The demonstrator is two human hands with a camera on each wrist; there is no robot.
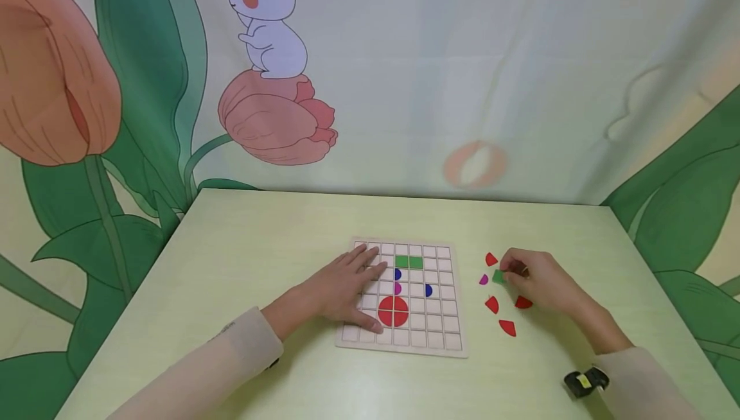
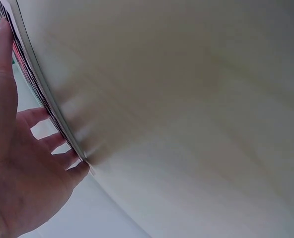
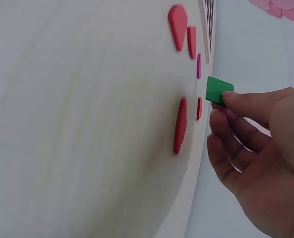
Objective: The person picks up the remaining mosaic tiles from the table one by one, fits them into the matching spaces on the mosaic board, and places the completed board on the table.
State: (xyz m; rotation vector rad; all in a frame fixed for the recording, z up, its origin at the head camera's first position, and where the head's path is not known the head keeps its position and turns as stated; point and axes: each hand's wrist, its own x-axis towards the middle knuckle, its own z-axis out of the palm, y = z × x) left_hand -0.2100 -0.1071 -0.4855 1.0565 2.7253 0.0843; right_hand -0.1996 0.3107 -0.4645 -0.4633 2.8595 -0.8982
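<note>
Pinched in right hand (image 1: pixel 534 277) at right of head frame, thumb over near face: green tile (image 3: pixel 216 90). Near square, neither axis clearly longer; in right wrist view, tilted, flat face toward camera, upper edge sloping down rightward, lower right corner under thumb. Scattered just around: red wedges (image 1: pixel 507 328), purple half-disc (image 1: pixel 483 279). Left of these, at lower middle, grid board (image 1: pixel 435 323), upper edge almost level, narrow strip of tabletop (image 1: pixel 471 259) between right edge and nearest pieces. More room rightward of hand, out to tabletop's slanting right edge. Left hand (image 1: pixel 345 286) resting on board's left side, fingers spread wide, nothing gripped.
</note>
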